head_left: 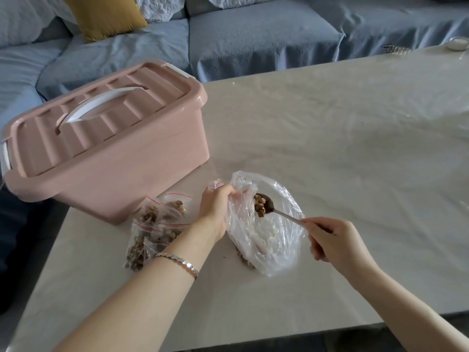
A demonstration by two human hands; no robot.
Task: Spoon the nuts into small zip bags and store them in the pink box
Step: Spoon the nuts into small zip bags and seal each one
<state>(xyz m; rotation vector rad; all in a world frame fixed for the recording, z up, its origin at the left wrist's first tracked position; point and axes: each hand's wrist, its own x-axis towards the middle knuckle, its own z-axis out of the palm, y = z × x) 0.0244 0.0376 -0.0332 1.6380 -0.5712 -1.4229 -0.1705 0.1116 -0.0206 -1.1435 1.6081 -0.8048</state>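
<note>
The left hand (215, 212) has its fingers curled round the gathered rim of the clear plastic bag (269, 245). It lifts that edge so the mouth gapes toward the right hand (332, 241) and the spoon can get in and out. Above the same fingers peeks the red-striped top of an empty small zip bag (217, 184). It appears to be pinched along with the rim, probably so it sits right at the scooping point. How far its mouth is open cannot be made out. The right hand's fingers and thumb close on the end of the handle of a metal spoon (279, 212). The spoon's bowl is level inside the bag mouth, heaped with walnut pieces (259, 207), and a level bowl is what stops them rolling off. More walnut shows dimly under the bag's lower edge. Several filled zip bags (152, 232) lie in a loose heap just left of the left wrist, touching one another and near the front corner of the pink box (109, 158). They are parked close to where they must go. The box stands on the table (330, 148) with its ribbed lid (142, 97) on, so by my reading no packet is stored yet and the lid must come off first. The step in hand looks like carrying this spoonful across to the small bag. A tilt of the spoon or a slack bag mouth would scatter nuts on the table.
</note>
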